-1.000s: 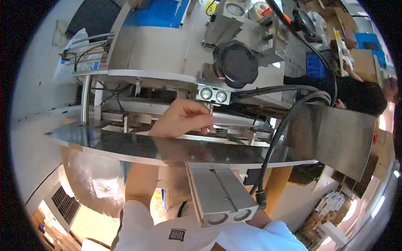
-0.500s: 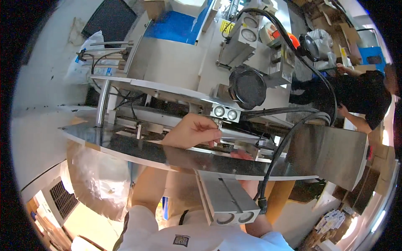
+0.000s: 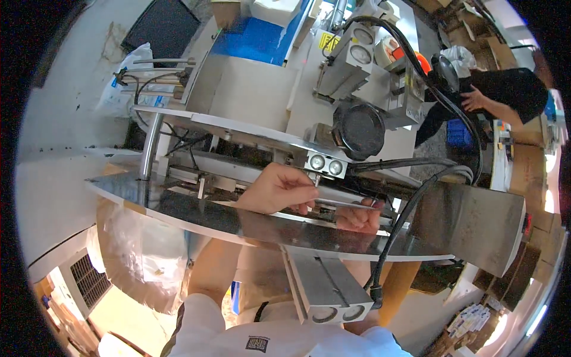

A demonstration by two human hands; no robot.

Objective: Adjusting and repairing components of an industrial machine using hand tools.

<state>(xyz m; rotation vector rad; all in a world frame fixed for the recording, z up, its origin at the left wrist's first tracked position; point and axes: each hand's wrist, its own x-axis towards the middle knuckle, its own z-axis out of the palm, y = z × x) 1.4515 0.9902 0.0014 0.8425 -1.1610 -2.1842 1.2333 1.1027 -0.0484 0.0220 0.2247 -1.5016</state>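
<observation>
"How do the hands stand?"

"The left hand [image 3: 278, 190] has a narrow grip on a small metal pin [image 3: 317, 179], just on the near side of the silver block [image 3: 326, 165]. I can't tell the grip of the right hand [image 3: 358, 216], farther right."

"How far along?"

"Pin seems to meet block; it isn't released, and whether it's fastened doesn't show."

"Around them?"

"Glossy plate [image 3: 196, 208] near, black knob [image 3: 360, 130] far."
</observation>
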